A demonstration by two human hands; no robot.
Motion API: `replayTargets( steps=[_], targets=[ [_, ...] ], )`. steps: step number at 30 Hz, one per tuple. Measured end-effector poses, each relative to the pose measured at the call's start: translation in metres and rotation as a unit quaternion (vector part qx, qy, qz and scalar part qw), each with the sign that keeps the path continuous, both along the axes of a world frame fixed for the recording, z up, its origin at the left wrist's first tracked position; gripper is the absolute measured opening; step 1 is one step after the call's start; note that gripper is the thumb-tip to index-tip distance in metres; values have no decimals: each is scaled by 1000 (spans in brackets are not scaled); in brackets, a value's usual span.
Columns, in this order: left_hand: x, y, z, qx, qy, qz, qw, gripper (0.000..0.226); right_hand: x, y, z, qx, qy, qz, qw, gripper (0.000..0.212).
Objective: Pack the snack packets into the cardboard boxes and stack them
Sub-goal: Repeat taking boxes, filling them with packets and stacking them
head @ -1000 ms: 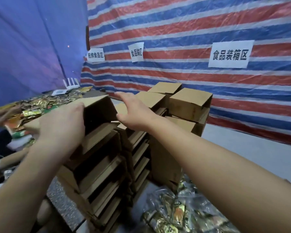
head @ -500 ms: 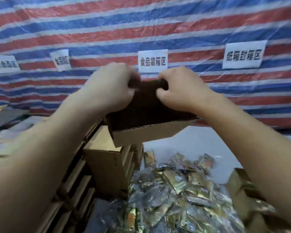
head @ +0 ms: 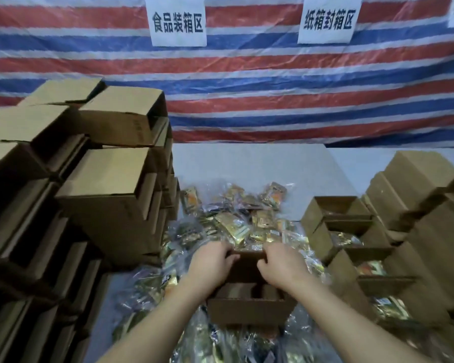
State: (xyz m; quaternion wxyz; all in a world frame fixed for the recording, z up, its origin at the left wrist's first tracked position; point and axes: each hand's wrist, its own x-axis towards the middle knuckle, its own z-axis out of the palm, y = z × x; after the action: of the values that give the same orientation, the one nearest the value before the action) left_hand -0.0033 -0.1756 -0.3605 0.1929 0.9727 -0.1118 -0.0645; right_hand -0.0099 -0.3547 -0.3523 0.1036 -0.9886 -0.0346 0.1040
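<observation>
Cardboard box [head: 249, 307] now down on packets [head: 236, 226], lower centre of frame; half a second ago held up before tarp. Left hand [head: 210, 260] and right hand [head: 281, 265] fingers curled over far flap. Box open, empty: filling next. Empties stacked left.

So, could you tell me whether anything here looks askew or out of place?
The stacks of cardboard boxes at left sit unevenly, upper boxes skewed from those below. The snack packets lie in a loose heap.
</observation>
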Motion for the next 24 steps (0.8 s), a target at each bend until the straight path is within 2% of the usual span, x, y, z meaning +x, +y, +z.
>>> replayTargets(
  steps=[3,8,10,11,12,14,15,17,19,20,22,24],
  targets=[
    [-8,2,-35,4,-26,-8,1000,28,-12,7,-29,17,-6,-24,1000,10],
    [-15,4,-53,-8,-61,-34,998,31,-24,7,-40,11,-23,-44,999,24],
    [-17,7,-52,-75,-63,-29,995,36,-27,7,-37,12,-23,-45,999,26],
    [-14,11,-51,-140,-51,-2,989,39,-27,7,-35,17,-27,-44,998,19],
    [-9,17,-50,-212,-32,41,976,40,-27,6,-32,17,-30,-40,999,8],
    [8,36,-53,-304,4,143,942,33,-25,3,-23,7,-32,-36,999,10],
    [18,47,-56,-296,17,174,939,26,-23,1,-18,-2,-34,-35,999,12],
    [35,65,-67,-182,54,166,968,24,-22,-4,-9,-16,-36,-34,999,14],
    [46,74,-82,-28,103,88,990,53,-22,-6,-2,-20,-33,-23,999,13],
    [50,74,-88,31,118,45,992,66,-22,-7,-1,-22,-28,-14,999,12],
    [61,69,-101,76,134,6,988,80,-23,-12,0,-23,-20,-6,1000,12],
    [78,61,-111,40,152,49,986,73,-24,-17,0,-21,-17,1,1000,15]
  ],
)
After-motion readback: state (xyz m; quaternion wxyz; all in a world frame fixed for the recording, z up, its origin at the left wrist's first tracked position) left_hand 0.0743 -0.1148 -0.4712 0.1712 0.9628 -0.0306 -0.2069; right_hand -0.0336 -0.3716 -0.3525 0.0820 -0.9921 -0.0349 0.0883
